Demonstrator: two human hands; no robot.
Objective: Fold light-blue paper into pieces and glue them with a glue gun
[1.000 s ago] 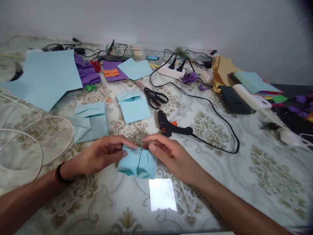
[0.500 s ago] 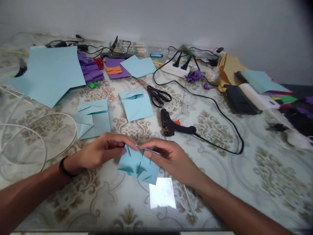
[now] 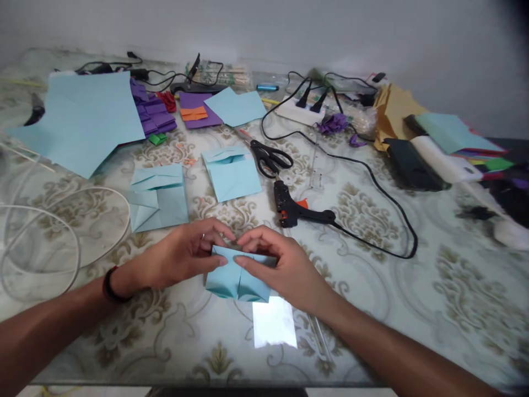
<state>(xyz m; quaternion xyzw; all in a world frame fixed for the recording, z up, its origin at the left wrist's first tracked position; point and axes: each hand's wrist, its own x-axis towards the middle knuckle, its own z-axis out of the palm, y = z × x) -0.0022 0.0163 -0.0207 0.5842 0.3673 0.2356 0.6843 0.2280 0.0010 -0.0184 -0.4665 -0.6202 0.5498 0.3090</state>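
A light blue folded paper (image 3: 239, 280) is held between both hands near the front of the table. My left hand (image 3: 182, 253) pinches its upper left part, thumb on the face and fingers behind the top edge. On the upper right, my right hand (image 3: 285, 267) grips the paper the same way, its thumb close to the centre crease. Two other folded blue papers lie beyond: one folded paper (image 3: 159, 205) with a triangular flap at the left, and another folded paper (image 3: 233, 179) farther back. The fingertips behind the held paper are partly hidden.
A black glue gun (image 3: 289, 207) with its cord lies right of the hands, near black-handled scissors (image 3: 270, 157). A white power strip (image 3: 301, 112), purple paper (image 3: 155, 113), and a large blue sheet (image 3: 91, 116) are at the back. White cable (image 3: 78, 237) loops at the left.
The paper's top edge has tilted up toward me and the paper looks straighter. Both thumbs have moved inward on its face, and the fingers have gone behind the top edge.
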